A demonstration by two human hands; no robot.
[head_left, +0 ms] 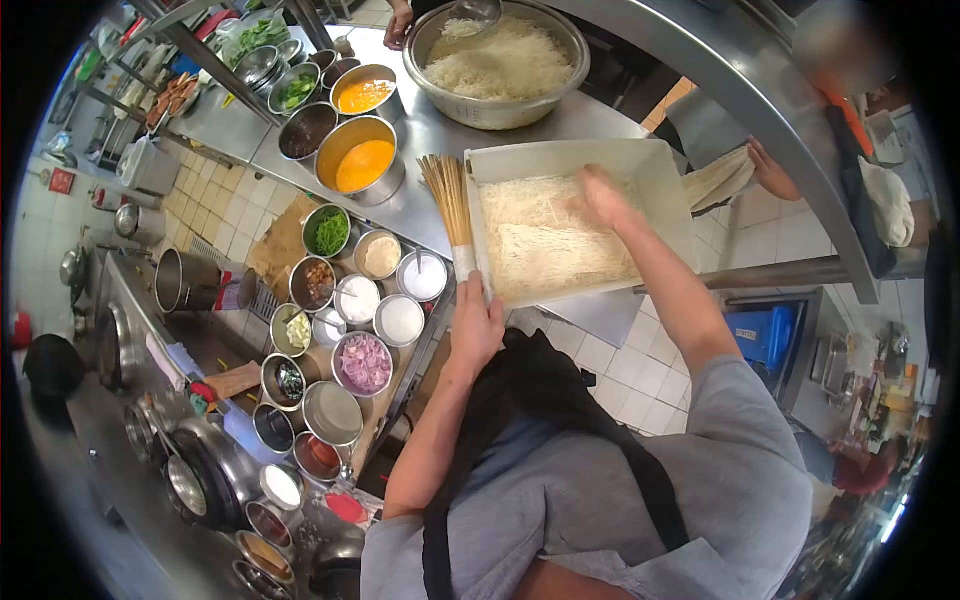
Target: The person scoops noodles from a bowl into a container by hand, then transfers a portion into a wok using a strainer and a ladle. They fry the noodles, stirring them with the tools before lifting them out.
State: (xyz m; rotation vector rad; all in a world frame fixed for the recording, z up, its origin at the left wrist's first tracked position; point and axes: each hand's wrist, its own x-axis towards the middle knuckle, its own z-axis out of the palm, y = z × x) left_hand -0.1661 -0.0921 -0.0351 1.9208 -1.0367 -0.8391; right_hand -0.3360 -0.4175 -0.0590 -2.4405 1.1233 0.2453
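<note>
My left hand (478,322) is closed around the pale handle of a bamboo wok brush (446,200), whose bristles point away from me. The hand is beside the near left corner of a white rectangular plastic bin (480,163). Thin pale dry noodles (555,255) lie in the bin. My right hand (603,200) reaches in over the noodles at the far side. Motion smears its fingers, so their grip cannot be made out.
A large metal basin (418,90) of white noodles and a ladle (476,12) are beyond the bin. Pots of orange liquid (362,165) stand left, above bowls of chopped onion (363,362) and greens (327,231). Another person's hand (772,172) holds a cloth at right.
</note>
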